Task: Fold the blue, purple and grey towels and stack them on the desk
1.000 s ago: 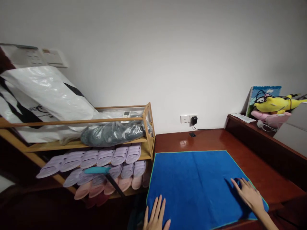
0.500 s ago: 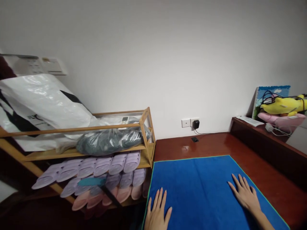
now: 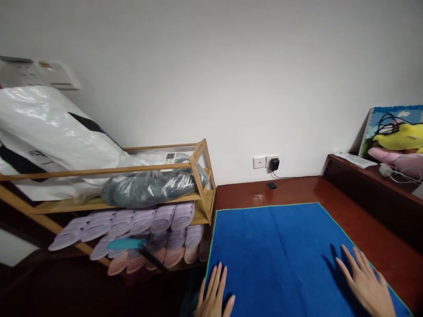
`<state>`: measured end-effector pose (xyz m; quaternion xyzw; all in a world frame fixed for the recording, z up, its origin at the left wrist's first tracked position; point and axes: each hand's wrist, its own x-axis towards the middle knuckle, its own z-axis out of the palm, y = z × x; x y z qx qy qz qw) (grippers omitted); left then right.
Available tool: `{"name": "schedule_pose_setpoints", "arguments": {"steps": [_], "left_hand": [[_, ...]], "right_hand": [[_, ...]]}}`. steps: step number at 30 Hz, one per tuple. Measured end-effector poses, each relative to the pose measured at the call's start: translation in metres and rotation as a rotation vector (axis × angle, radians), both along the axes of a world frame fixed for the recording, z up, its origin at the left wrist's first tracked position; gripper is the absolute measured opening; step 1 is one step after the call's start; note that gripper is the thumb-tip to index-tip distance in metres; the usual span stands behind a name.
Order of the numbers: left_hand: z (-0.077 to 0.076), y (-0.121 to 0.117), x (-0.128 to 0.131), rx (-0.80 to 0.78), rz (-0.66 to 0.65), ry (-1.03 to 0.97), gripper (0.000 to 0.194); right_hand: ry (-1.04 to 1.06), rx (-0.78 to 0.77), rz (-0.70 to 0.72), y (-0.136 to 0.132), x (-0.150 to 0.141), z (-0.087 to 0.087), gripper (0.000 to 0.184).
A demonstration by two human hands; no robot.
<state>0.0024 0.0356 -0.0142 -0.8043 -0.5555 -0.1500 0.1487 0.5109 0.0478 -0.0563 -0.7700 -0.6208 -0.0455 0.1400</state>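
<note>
A blue cloth (image 3: 271, 255) with a thin green border lies spread on the reddish-brown wooden table (image 3: 297, 191). At the cloth's left edge, my left hand (image 3: 213, 297) rests with fingers stretched out and the thumb apart, holding nothing. My right hand (image 3: 365, 279) is over the cloth's right side, fingers extended and slightly spread, with a dark shadow beside it on the fabric. It seems raised a little off the cloth. The wrists of both hands are cut off by the bottom of the picture.
Left of the table stands a wooden rack (image 3: 206, 198) with rows of lilac slippers (image 3: 163, 219) and pink ones below. It also bears a white plastic bag (image 3: 56, 127) and a remote control (image 3: 169, 159). A black plug (image 3: 274, 164) sits in the wall. On the right ledge lies a yellow plush toy (image 3: 401, 137).
My right hand has shifted right and nearer me, its shadow now separated from the fingers. My left hand has moved slightly down. The camera view has shifted a little.
</note>
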Motion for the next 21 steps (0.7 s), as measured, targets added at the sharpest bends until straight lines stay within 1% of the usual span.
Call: {"name": "schedule_pose_setpoints", "arguments": {"steps": [1,3,5,7,9,12,13,15,17,18,21], "left_hand": [[-0.007,-0.003,-0.004,-0.004,0.001,0.003,0.066],[-0.02,-0.004,-0.008,-0.037,0.023,-0.004,0.066],[-0.028,-0.002,-0.01,-0.083,0.035,-0.021,0.067],[-0.029,0.0,-0.009,-0.111,0.026,-0.043,0.067],[-0.02,-0.003,-0.006,-0.13,0.017,-0.072,0.067],[0.004,-0.013,0.002,-0.161,0.058,-0.126,0.065],[0.013,-0.018,0.004,-0.163,0.075,-0.137,0.064],[0.025,-0.026,0.007,-0.166,0.073,-0.135,0.061],[0.028,-0.034,0.008,-0.177,0.025,-0.115,0.06],[0.027,-0.038,0.007,-0.186,-0.001,-0.103,0.059],[0.017,-0.046,0.003,-0.21,-0.047,-0.079,0.057]], "right_hand": [[0.021,-0.003,-0.001,-0.014,0.008,-0.007,0.065],[0.068,0.013,-0.06,-0.033,0.021,-0.02,0.067],[0.106,0.052,-0.114,-0.039,0.028,-0.027,0.07],[0.125,0.088,-0.117,-0.038,0.029,-0.026,0.072],[0.138,0.107,-0.105,-0.036,0.025,-0.018,0.071],[0.113,0.132,-0.132,-0.042,0.007,0.0,0.07],[0.099,0.137,-0.12,-0.046,-0.002,0.005,0.07],[0.073,0.122,-0.018,-0.055,-0.02,0.011,0.067],[0.056,0.084,0.117,-0.063,-0.037,0.011,0.063],[0.047,0.076,0.151,-0.066,-0.045,0.009,0.062],[0.03,0.106,0.132,-0.071,-0.06,0.002,0.064]]}}
